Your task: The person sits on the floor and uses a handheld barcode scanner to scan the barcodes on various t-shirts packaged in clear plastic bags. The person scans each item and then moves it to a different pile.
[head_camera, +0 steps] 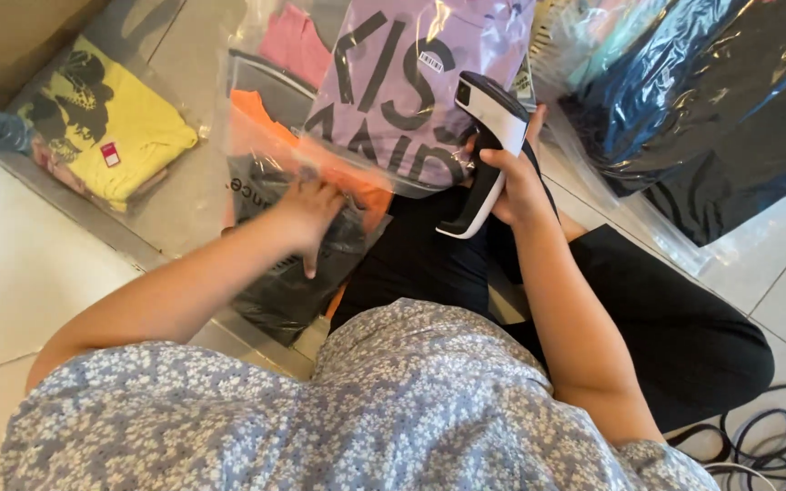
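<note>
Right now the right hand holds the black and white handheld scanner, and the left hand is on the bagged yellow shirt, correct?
Not quite. The head view shows the left hand on the bagged orange garment and the dark bag beneath it, not on the bagged yellow shirt, which lies apart by the cardboard box. The rest stands: the right hand holds the black and white handheld scanner.

Bright, even daylight fills the view, with soft shadows only. Glare streaks the clear plastic of the dark bagged garments at upper right and the lilac bag left of them. The left hand below that bag is motion-blurred; edges bend slightly
</note>
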